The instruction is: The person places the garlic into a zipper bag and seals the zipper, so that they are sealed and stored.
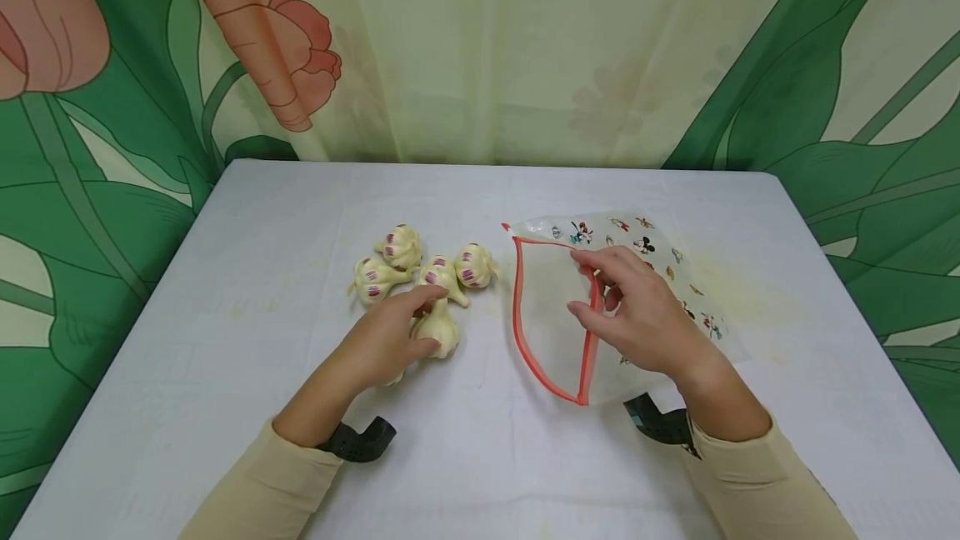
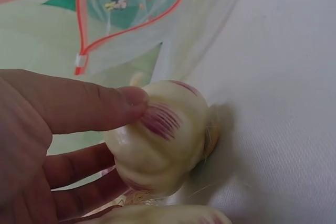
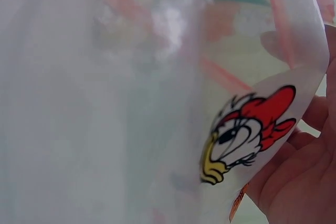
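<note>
My left hand (image 1: 386,340) holds a pale garlic bulb (image 1: 438,330) between thumb and fingers; in the left wrist view the thumb presses the purple-streaked side of that bulb (image 2: 163,129). Several more bulbs, such as one garlic bulb (image 1: 401,247), lie just beyond and beside this hand. To the right, my right hand (image 1: 637,307) grips the red-edged mouth of a clear zip bag (image 1: 551,323) printed with cartoon figures. The bag's mouth gapes toward the garlic. Close up in the right wrist view, the bag's film (image 3: 157,129) covers part of the fingers.
A white cloth covers the table (image 1: 480,473). Behind it hangs a curtain (image 1: 487,48) with large leaf and flower prints. A red zip end with a white slider (image 2: 81,62) shows in the left wrist view. Dark straps (image 1: 360,440) sit at both wrists.
</note>
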A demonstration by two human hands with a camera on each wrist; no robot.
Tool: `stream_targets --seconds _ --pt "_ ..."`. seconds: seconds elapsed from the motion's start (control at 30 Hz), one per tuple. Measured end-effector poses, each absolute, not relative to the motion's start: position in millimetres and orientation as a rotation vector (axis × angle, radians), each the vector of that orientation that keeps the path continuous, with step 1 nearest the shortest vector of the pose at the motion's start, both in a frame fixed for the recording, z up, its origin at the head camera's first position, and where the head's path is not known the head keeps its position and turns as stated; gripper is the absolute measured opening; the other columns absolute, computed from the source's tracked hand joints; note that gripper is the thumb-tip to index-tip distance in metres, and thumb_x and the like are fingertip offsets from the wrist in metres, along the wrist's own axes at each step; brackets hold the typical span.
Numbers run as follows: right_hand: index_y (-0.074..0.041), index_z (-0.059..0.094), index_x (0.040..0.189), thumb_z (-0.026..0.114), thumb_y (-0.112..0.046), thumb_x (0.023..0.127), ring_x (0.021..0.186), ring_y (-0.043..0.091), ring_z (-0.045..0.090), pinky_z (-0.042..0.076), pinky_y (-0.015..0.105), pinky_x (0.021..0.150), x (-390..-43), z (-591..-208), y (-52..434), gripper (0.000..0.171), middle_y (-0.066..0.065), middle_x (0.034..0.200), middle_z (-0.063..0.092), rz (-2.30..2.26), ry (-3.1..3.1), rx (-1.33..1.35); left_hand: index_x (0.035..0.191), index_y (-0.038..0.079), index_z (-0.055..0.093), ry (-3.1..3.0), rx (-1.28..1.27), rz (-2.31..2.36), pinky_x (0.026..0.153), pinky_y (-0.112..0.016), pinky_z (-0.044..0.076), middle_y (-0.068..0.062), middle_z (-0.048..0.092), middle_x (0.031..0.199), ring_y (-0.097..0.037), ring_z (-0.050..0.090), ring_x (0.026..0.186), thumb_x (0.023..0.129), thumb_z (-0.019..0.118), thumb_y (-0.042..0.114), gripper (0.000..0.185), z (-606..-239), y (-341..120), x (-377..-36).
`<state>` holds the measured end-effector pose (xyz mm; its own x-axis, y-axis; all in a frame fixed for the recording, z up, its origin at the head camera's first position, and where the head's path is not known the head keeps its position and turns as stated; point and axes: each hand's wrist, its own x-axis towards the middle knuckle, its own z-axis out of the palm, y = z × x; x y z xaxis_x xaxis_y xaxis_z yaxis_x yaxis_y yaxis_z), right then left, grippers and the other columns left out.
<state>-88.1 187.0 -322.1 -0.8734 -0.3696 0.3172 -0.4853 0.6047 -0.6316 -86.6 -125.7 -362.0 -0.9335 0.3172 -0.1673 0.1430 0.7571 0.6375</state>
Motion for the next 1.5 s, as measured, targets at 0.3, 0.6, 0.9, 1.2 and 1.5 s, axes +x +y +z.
stream_targets --seconds 0.3,0.6,0.9,1.2,1.5 --pt "0.001 0.060 0.133 0.079 0.003 0.081 0.080 0.015 0.051 0.049 0.018 0.069 -89.1 -323.1 187.0 0.055 0.010 0.104 0.057 1.124 -2.681 0.718 0.139 0.016 0.055 2.759 0.394 0.870 0.084 -0.041 0.052 -0.003 0.067 0.116 -0.023 0.062 0.105 0.082 0.085 0.023 0.065 -364.7 -121.5 -88.3" --pt "0.001 0.060 0.133 0.079 0.003 0.082 0.080 0.014 0.051 0.049 0.018 0.069 -89.5 -323.1 186.9 0.055 0.006 0.104 0.057 1.118 -2.689 0.716 0.132 0.012 0.056 2.723 0.310 0.929 0.079 -0.037 0.054 -0.003 0.064 0.126 -0.021 0.064 0.104 0.083 0.084 0.022 0.057 -362.6 -123.0 -89.5" --pt "0.001 0.060 0.133 0.079 0.004 0.081 0.079 0.014 0.051 0.049 0.018 0.068 -90.0 -324.2 186.8 0.055 0.004 0.103 0.056 1.125 -2.678 0.720 0.112 0.013 0.053 2.692 0.318 0.938 0.069 -0.033 0.047 -0.001 0.062 0.092 -0.018 0.057 0.083 0.080 0.087 0.021 0.048 -361.4 -126.0 -90.3" --pt "0.001 0.060 0.133 0.079 0.003 0.081 0.079 0.014 0.051 0.049 0.018 0.068 -90.2 -324.1 186.8 0.055 0.005 0.104 0.056 1.124 -2.676 0.724 0.126 0.014 0.064 2.632 0.420 0.828 0.082 -0.037 0.050 -0.001 0.067 0.109 -0.018 0.058 0.095 0.081 0.085 0.027 0.051 -362.0 -127.9 -92.2" --pt "0.002 0.060 0.132 0.079 0.004 0.081 0.080 0.014 0.051 0.049 0.018 0.068 -90.3 -324.3 187.7 0.055 0.005 0.104 0.057 1.112 -2.668 0.729 0.128 0.012 0.064 2.603 0.508 0.793 0.085 -0.036 0.049 -0.001 0.066 0.119 -0.017 0.057 0.097 0.083 0.084 0.026 0.051 -362.7 -129.5 -94.4"
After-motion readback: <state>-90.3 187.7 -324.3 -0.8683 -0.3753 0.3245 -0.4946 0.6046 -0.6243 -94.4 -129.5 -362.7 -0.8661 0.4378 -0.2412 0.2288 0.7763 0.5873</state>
